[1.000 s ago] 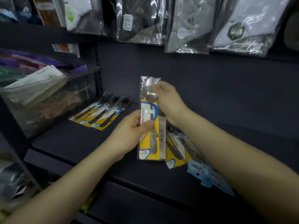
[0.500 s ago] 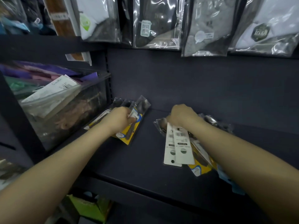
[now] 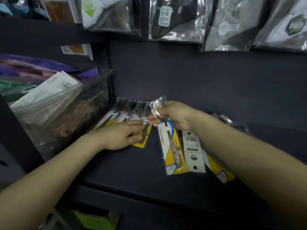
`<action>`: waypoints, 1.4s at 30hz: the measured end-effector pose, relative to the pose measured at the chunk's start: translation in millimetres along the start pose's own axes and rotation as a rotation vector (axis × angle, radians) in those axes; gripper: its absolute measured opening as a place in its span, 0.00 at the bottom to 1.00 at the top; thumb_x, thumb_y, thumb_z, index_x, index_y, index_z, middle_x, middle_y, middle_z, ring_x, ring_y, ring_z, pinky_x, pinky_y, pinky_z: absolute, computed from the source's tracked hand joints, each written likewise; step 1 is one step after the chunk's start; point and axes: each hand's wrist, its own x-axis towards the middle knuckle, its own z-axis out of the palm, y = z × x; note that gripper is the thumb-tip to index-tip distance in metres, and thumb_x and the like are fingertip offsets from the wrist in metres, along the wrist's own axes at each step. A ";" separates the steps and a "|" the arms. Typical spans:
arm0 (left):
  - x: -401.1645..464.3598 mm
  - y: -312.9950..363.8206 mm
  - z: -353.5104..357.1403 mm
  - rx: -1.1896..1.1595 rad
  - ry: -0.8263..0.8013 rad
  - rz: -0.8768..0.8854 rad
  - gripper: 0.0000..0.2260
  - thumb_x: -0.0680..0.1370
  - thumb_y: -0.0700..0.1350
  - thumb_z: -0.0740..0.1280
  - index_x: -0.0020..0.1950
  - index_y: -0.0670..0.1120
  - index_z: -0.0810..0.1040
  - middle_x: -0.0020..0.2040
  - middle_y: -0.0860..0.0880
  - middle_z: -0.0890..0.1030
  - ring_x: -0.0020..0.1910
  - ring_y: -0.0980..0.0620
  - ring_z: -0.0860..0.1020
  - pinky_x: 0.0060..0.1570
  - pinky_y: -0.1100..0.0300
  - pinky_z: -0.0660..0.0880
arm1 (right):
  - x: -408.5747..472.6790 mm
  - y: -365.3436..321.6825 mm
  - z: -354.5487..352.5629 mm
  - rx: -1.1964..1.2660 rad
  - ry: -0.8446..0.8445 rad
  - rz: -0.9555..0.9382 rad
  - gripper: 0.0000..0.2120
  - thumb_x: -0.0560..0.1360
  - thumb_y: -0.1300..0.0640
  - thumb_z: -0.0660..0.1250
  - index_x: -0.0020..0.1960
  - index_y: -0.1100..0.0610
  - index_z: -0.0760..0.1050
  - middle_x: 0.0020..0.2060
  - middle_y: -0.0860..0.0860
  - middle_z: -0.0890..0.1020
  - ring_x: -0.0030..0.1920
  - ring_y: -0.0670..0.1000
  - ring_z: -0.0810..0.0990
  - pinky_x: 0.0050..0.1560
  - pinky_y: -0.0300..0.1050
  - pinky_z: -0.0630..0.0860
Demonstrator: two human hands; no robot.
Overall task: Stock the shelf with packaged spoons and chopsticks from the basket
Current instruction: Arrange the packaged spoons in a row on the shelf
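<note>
Yellow-carded spoon pack in clear plastic (image 3: 169,143) lifted from right-hand pile since half second earlier, pinched at top by right hand (image 3: 177,116). Left hand (image 3: 123,136), fingers flat, pressed on row of yellow spoon packs (image 3: 126,120) at frame centre-left. Judged: next pack about to join row.

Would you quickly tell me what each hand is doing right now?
Left hand: open, fingers flat on the row of spoon packs.
Right hand: closed, gripping a packaged spoon at its top.
</note>
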 end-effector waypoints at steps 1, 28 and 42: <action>-0.1 -1.1 2.0 0.012 -0.012 -0.021 0.23 0.79 0.53 0.57 0.73 0.54 0.57 0.76 0.56 0.53 0.75 0.57 0.53 0.74 0.57 0.53 | 3.6 9.5 -1.9 -0.001 0.038 0.015 0.10 0.80 0.66 0.55 0.41 0.61 0.70 0.45 0.62 0.80 0.35 0.53 0.80 0.33 0.40 0.79; -0.9 11.5 1.3 -0.113 -0.018 -0.015 0.21 0.79 0.56 0.53 0.72 0.62 0.55 0.76 0.53 0.56 0.75 0.53 0.51 0.74 0.56 0.49 | 64.7 15.9 -17.1 -0.661 0.549 0.124 0.04 0.69 0.64 0.66 0.36 0.63 0.74 0.39 0.58 0.78 0.38 0.56 0.78 0.35 0.44 0.73; -2.3 44.7 -5.1 0.002 0.220 0.055 0.40 0.66 0.70 0.45 0.73 0.51 0.58 0.73 0.50 0.62 0.71 0.50 0.62 0.68 0.60 0.58 | -66.9 -0.7 -110.0 -1.389 -0.234 -0.098 0.19 0.74 0.64 0.66 0.64 0.55 0.74 0.62 0.51 0.76 0.60 0.49 0.75 0.61 0.36 0.68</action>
